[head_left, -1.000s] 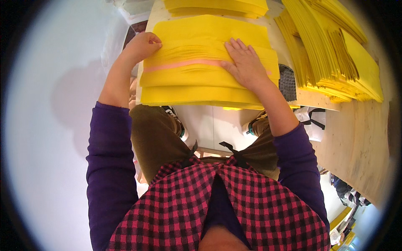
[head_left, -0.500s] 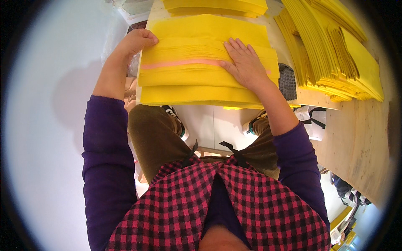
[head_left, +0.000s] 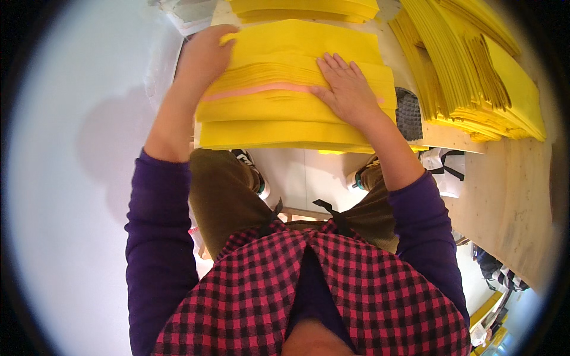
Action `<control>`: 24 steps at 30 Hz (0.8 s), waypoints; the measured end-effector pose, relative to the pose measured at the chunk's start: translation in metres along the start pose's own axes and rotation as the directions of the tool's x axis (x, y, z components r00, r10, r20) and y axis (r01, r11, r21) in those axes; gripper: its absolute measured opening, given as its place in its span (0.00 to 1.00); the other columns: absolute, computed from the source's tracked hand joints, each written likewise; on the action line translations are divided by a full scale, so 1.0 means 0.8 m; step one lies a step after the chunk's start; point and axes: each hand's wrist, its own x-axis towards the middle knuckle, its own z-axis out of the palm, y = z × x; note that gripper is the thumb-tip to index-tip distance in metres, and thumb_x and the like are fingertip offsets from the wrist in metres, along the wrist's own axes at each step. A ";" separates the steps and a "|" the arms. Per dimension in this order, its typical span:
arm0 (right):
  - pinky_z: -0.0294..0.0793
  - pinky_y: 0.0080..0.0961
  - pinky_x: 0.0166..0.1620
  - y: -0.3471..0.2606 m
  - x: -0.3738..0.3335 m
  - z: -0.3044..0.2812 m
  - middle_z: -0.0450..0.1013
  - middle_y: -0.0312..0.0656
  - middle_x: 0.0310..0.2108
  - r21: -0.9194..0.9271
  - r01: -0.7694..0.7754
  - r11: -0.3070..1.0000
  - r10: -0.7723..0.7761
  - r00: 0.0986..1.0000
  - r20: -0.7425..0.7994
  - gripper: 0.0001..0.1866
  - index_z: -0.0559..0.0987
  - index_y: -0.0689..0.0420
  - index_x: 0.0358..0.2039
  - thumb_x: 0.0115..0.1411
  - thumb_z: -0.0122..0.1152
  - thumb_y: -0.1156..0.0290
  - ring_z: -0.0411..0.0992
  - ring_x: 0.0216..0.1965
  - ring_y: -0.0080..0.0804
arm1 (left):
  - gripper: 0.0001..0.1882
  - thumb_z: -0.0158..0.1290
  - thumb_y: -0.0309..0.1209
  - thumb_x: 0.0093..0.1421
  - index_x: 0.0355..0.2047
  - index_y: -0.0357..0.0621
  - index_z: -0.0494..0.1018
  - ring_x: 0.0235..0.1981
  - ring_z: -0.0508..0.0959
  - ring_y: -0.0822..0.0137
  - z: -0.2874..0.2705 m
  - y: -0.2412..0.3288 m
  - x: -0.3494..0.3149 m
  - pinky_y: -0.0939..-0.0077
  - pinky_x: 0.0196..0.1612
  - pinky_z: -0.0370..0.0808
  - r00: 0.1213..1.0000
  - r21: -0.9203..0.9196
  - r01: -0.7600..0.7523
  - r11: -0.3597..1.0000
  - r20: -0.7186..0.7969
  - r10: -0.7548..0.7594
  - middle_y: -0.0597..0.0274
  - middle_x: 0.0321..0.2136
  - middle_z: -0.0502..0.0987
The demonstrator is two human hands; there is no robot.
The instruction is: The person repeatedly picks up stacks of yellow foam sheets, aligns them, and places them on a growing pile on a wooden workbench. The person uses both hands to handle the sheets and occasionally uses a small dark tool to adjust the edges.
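Observation:
A stack of yellow fabric-like sheets (head_left: 285,113) lies in layers in front of me, with a pink strip (head_left: 261,89) running across it. At the stack's upper left corner, my left hand (head_left: 205,56) is closed, slightly blurred, with a bit of the yellow sheet (head_left: 303,38) showing between thumb and fingers. My right hand (head_left: 347,89) rests flat on the right half of the stack, fingers stretched out, thumb over the pink strip. The thumb and palm hide part of that strip.
Another yellow pile (head_left: 303,10) lies beyond the stack. To the right, tall folded yellow bundles (head_left: 463,65) lie on the wooden table (head_left: 493,184). A dark textured pad (head_left: 408,113) pokes out beside the stack. A white wall-like surface (head_left: 65,178) bounds my left side.
My left hand has moved up and slightly right along the stack's left edge, its fingers now at the upper corner. The right hand stays flat in place.

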 end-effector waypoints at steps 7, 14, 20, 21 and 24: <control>0.44 0.39 0.67 0.001 -0.001 -0.003 0.53 0.48 0.66 0.028 0.000 1.000 0.000 1.000 0.019 0.39 0.60 0.59 0.63 0.63 0.40 0.40 0.48 0.68 0.40 | 0.29 0.41 0.47 0.66 0.62 0.42 0.59 0.66 0.55 0.53 0.073 0.123 -0.035 0.53 0.65 0.51 0.963 0.005 -0.140 0.990 0.234 0.135 0.50 0.63 0.59; 0.42 0.39 0.68 -0.003 -0.003 -0.001 0.53 0.47 0.66 -0.019 -0.009 1.000 0.009 1.000 0.022 0.40 0.60 0.60 0.63 0.62 0.40 0.39 0.47 0.68 0.40 | 0.35 0.38 0.53 0.65 0.64 0.40 0.56 0.67 0.52 0.57 0.060 0.073 -0.089 0.56 0.67 0.46 0.966 0.165 0.070 0.984 0.236 -0.108 0.52 0.65 0.55; 0.43 0.41 0.67 -0.001 -0.002 -0.016 0.53 0.50 0.66 0.063 -0.045 0.997 0.043 0.998 0.047 0.41 0.60 0.62 0.63 0.62 0.40 0.39 0.47 0.68 0.42 | 0.35 0.37 0.53 0.65 0.64 0.40 0.55 0.68 0.52 0.59 0.066 0.076 -0.093 0.57 0.68 0.45 0.963 0.227 0.087 0.970 0.231 -0.141 0.53 0.65 0.55; 0.43 0.42 0.67 -0.003 0.001 -0.021 0.53 0.52 0.66 0.091 -0.064 0.994 0.060 0.997 0.053 0.41 0.60 0.63 0.62 0.62 0.40 0.39 0.47 0.68 0.43 | 0.35 0.37 0.52 0.65 0.64 0.40 0.55 0.68 0.52 0.59 0.066 0.076 -0.093 0.57 0.68 0.45 0.963 0.229 0.085 0.970 0.229 -0.138 0.53 0.65 0.55; 0.43 0.42 0.67 -0.020 0.022 -0.031 0.53 0.55 0.65 0.169 -0.095 0.981 0.090 0.995 0.034 0.43 0.61 0.65 0.62 0.62 0.39 0.38 0.47 0.68 0.46 | 0.35 0.37 0.52 0.65 0.64 0.39 0.55 0.67 0.52 0.58 0.064 0.074 -0.093 0.56 0.68 0.45 0.966 0.233 0.064 0.970 0.230 -0.118 0.52 0.65 0.55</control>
